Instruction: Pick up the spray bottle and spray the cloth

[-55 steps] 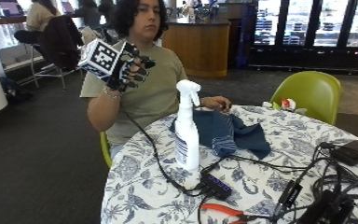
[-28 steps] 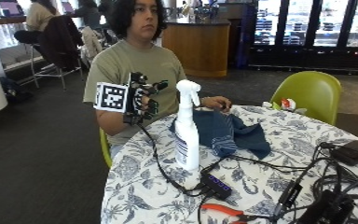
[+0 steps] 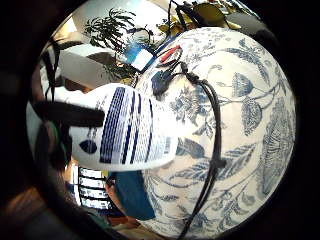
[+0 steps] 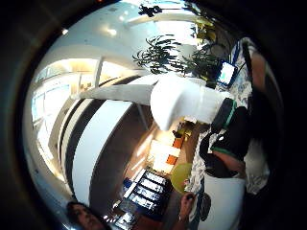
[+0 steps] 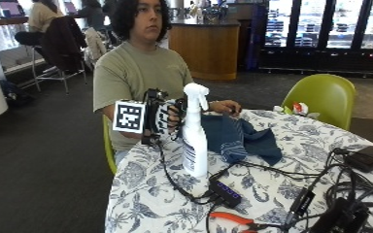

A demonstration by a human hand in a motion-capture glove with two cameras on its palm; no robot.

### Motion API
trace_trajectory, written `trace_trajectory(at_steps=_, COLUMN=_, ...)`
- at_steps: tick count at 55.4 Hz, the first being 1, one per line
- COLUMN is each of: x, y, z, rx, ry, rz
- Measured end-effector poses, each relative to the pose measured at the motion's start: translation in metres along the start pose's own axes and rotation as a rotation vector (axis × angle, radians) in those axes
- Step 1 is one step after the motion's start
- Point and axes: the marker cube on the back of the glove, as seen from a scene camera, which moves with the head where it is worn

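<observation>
the worktop (image 5: 174,194) holds it all. the blue cloth (image 5: 241,138) lies just behind the spray bottle (image 5: 194,136), which stands upright. my grip (image 5: 167,116) is at its neck; i cannot tell if my fingers are around it.

White spray bottle (image 5: 194,141) upright on table, blue cloth (image 5: 238,138) crumpled behind
</observation>
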Motion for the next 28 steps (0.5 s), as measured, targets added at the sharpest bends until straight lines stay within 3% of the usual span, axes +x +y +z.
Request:
trace_trajectory(at_steps=5, x=0.001, y=-0.005, z=0.001, rx=0.061, ry=0.02, rz=-0.058)
trace_trajectory(at_steps=12, x=0.0, y=-0.004, z=0.004, rx=-0.03, ry=-0.005, rz=-0.053)
trace_trajectory(at_steps=19, x=-0.005, y=-0.003, z=0.001, rx=-0.02, ry=-0.033, rz=-0.029)
trace_trajectory(at_steps=28, x=-0.013, y=0.012, z=-0.016, rx=-0.015, ry=0.048, rz=-0.138)
